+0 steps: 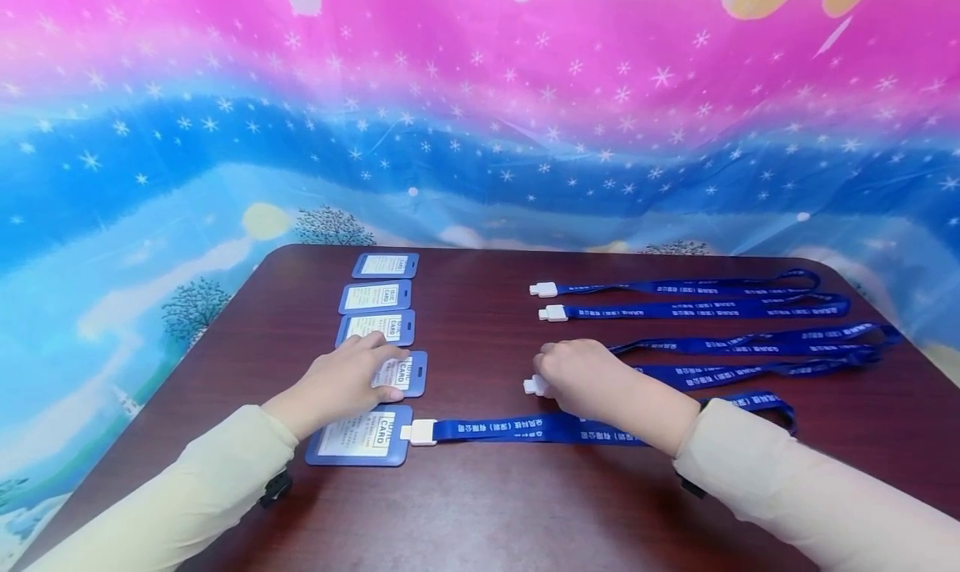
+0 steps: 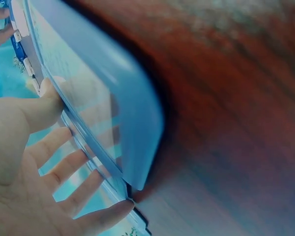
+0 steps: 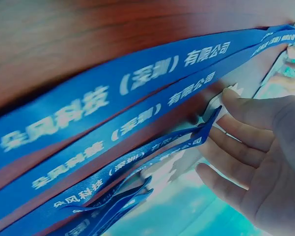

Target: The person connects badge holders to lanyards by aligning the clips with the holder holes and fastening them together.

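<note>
My left hand (image 1: 341, 380) lies over a blue card holder (image 1: 418, 374), with thumb and fingers at its opposite long edges. In the left wrist view the thumb (image 2: 50, 101) and spread fingers show behind the nearest card holder (image 2: 142, 128). My right hand (image 1: 581, 380) pinches a lanyard by its white clip (image 1: 534, 386); its blue strap (image 1: 682, 378) trails to the right. In the head view the fingers partly hide that clip. Nearest the front edge, another card holder (image 1: 358, 451) is joined by a white clip (image 1: 422, 432) to a blue lanyard (image 1: 495, 428).
Three more card holders, including the farthest one (image 1: 386, 265), form a column at the left. Further lanyards (image 1: 682, 310) lie side by side at the right, clips pointing left. The dark wooden table (image 1: 480, 505) stands against a colourful patterned cloth (image 1: 480, 138).
</note>
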Demonstrator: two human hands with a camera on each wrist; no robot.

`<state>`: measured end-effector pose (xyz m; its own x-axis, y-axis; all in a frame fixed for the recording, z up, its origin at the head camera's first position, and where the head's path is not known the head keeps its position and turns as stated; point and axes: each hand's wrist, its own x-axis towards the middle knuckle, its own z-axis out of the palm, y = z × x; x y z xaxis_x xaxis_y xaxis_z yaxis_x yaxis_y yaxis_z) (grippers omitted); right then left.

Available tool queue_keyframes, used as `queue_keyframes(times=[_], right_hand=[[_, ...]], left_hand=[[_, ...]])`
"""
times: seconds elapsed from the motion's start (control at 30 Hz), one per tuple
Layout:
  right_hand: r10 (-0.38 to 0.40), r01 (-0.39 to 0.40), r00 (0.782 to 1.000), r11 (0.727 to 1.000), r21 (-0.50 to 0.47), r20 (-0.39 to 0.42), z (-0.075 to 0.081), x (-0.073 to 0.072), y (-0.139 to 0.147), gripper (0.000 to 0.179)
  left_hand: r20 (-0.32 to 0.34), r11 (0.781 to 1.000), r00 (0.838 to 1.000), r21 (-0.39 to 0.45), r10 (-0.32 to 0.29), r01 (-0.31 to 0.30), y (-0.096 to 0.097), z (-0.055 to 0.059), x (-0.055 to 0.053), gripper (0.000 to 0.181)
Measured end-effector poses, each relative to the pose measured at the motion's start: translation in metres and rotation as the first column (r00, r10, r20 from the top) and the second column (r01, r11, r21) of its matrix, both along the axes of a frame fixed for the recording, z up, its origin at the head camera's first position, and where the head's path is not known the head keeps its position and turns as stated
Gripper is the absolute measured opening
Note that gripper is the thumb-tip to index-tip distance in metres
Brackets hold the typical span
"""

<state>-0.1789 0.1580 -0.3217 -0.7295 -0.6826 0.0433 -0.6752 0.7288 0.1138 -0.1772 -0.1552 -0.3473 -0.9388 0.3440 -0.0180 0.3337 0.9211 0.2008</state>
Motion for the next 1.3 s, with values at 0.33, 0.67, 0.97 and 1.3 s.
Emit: queue_keyframes(times=[0.33, 0.67, 0.97, 1.3], right_hand=[[0.000, -0.002, 0.999, 0.998, 0.060, 0.036, 0.000, -0.004, -0.035, 0.023], [0.057, -0.055, 0.998, 0.996, 0.074, -0.020, -0.001, -0.006, -0.068, 0.019], [0.082, -0.080, 0.996, 0.993, 0.086, -0.027, -0.001, -0.009, -0.089, 0.020], [0.111, -0.099, 0.991, 0.984, 0.149, -0.073, -0.004, -0.014, -0.107, 0.025]], left_hand=[[-0.028, 1.000, 1.000, -0.014, -0.010, 0.010, -0.001, -0.002, -0.001, 0.055], [-0.024, 0.999, 1.000, 0.032, 0.019, -0.018, 0.002, -0.004, -0.001, 0.056], [-0.009, 0.999, 0.999, 0.028, 0.042, -0.042, 0.005, -0.004, 0.000, 0.057], [-0.022, 1.000, 1.000, 0.025, 0.016, -0.015, 0.003, -0.002, 0.003, 0.058]])
